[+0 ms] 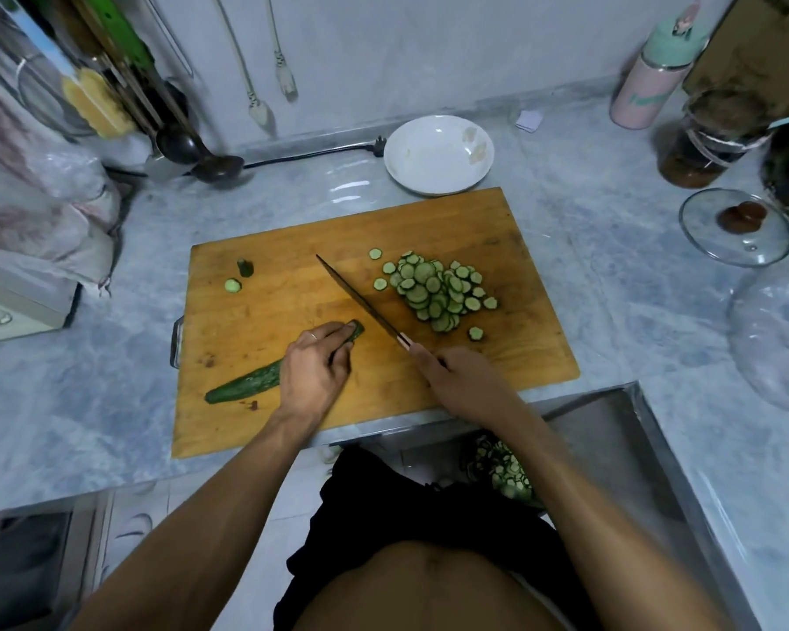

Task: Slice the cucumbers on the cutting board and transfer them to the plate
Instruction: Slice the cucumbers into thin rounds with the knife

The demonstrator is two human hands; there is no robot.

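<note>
A whole dark green cucumber lies across the wooden cutting board. My left hand grips it near its right end, fingers curled over it. My right hand holds a knife by the handle, its blade slanting up and left beside the cucumber's tip. A heap of thin cucumber slices sits on the right half of the board. One loose slice and a cut end piece lie at the board's upper left. A white plate stands bare behind the board.
A glass lid and jars stand at the right, a pink bottle behind. A ladle and power cord lie at the back left. A metal sink with green scraps opens at the front right.
</note>
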